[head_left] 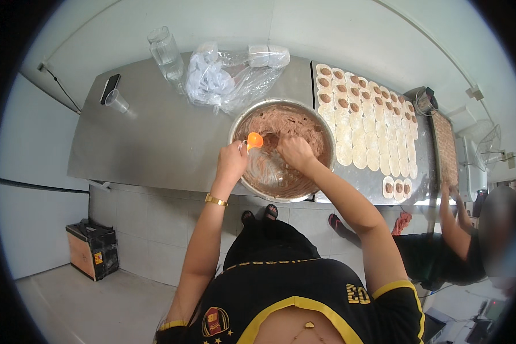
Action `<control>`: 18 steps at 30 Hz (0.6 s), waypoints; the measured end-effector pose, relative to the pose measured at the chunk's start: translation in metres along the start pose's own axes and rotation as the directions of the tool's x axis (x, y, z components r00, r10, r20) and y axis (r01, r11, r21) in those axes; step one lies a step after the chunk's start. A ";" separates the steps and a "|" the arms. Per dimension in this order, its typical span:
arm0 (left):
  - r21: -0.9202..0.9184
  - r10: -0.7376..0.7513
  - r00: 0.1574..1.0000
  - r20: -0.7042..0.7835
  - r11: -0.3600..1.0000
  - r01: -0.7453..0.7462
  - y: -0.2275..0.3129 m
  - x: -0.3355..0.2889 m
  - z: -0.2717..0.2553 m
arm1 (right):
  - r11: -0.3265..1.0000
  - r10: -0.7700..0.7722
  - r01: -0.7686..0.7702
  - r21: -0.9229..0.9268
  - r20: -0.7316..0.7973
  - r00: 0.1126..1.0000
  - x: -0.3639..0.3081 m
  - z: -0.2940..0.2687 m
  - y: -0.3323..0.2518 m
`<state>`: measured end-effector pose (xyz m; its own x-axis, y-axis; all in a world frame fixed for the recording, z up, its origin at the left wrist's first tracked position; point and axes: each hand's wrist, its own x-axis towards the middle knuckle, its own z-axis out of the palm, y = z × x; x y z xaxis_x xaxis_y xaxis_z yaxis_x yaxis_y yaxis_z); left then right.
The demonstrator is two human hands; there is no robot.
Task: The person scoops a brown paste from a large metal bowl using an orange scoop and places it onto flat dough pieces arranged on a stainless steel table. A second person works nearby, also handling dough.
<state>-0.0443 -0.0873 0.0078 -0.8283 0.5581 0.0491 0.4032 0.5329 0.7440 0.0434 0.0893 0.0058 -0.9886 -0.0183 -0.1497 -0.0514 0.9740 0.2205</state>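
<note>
A wide metal bowl (331, 140) sits at the table edge in front of me. Smeared brown filling paste (307, 121) coats its inside, thickest at the far side. My left hand (233, 161) grips the handle of an orange scoop (255, 140) over the bowl's left part. Inside the bowl, my right hand (296, 152) has its fingers closed, beside a dark patch near the scoop; whatever it holds is hidden. To the right, rows of pale oval dough wrappers (359, 156) cover the tabletop. Brown dollops lie on the far rows and on the three nearest wrappers.
A clear plastic bag (212, 77), a glass jar (166, 54), a plastic cup (117, 102) and a phone (110, 89) stand or lie on the steel table (146, 143). At far right, a co-worker's hands (448, 195) reach a long tray (443, 146). A box (92, 249) is on the floor.
</note>
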 end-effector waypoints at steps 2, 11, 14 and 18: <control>-0.026 -0.012 1.000 -0.017 1.000 0.011 -0.003 0.000 0.000 | 0.998 0.018 -0.019 0.053 0.021 1.000 -0.004 0.003 -0.009; -0.060 0.003 0.998 -0.063 0.998 -0.007 -0.004 -0.005 0.003 | 0.730 0.252 -0.352 0.586 0.247 0.936 -0.032 0.031 0.008; -0.109 0.002 0.998 -0.068 0.994 -0.009 -0.009 -0.004 -0.005 | 0.351 0.231 -0.442 0.826 0.382 0.895 -0.049 0.011 0.028; -0.129 -0.033 0.999 0.025 0.991 0.036 -0.007 -0.002 -0.010 | -0.110 0.296 -0.427 0.897 0.440 0.848 -0.064 -0.025 0.033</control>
<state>-0.0494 -0.0984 0.0089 -0.8312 0.5559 0.0075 0.3191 0.4660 0.8252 0.1014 0.1172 0.0464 -0.7908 0.3724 -0.4857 0.5553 0.1028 -0.8253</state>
